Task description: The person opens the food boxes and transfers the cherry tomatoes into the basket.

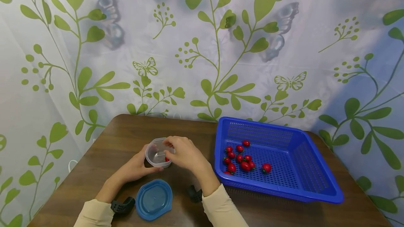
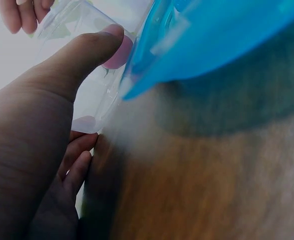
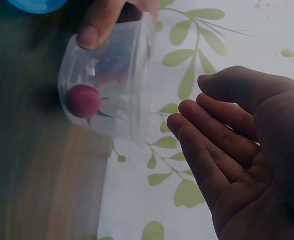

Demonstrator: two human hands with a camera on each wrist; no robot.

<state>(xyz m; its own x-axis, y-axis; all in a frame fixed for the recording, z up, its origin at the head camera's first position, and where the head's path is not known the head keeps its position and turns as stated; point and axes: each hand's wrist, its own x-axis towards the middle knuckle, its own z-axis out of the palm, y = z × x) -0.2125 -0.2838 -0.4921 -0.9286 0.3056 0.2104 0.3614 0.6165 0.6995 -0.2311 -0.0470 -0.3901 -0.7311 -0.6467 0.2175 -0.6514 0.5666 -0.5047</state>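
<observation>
A clear plastic container [image 1: 155, 153] stands on the table, its open top facing up. My left hand [image 1: 136, 166] grips it from the left, with the thumb [image 2: 94, 47] along the near wall and fingers around the far side. Inside, at the bottom, lies one red cherry tomato [image 3: 83, 101] with green sepals. My right hand [image 1: 183, 152] is at the container's right rim in the head view. In the right wrist view its fingers [image 3: 219, 125] are loosely bent and hold nothing. A blue lid [image 1: 154, 199] lies on the table just in front of the container.
To the right stands a blue plastic basket [image 1: 318, 192] with slotted walls. Several cherry tomatoes [image 1: 245, 166] lie in its left part. The brown wooden table [image 1: 132, 129] backs onto a leaf-patterned curtain [image 1: 176, 90]. Black bands are on both wrists.
</observation>
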